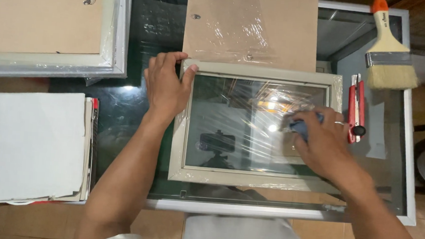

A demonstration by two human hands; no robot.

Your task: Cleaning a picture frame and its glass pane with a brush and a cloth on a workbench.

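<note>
— Where does the picture frame (256, 130) sit?

— Flat, glass up, in the middle of the glass-topped table (139, 99), its top rail overlapping a brown backing board (251, 22) wrapped in clear film. The left hand (166, 87) rests on the frame's upper left corner, fingers together and laid flat, thumb along the top rail. The right hand (323, 142) has its fingers curled tight on a small blue cloth (297, 128), pressed to the pane.

— How would it handle?

— Probably light and stiff, but the pane looks fragile, and loose film around the rails may be slippery. The grey rails seem the safest hold, not the glass.

— Room to move?

— Tight on the right: a red utility knife (357, 109) lies just beside the frame, a paintbrush (389, 57) beyond it. Another wrapped frame (54, 23) and stacked paper (26, 146) fill the left; bare dark glass lies between.
</note>
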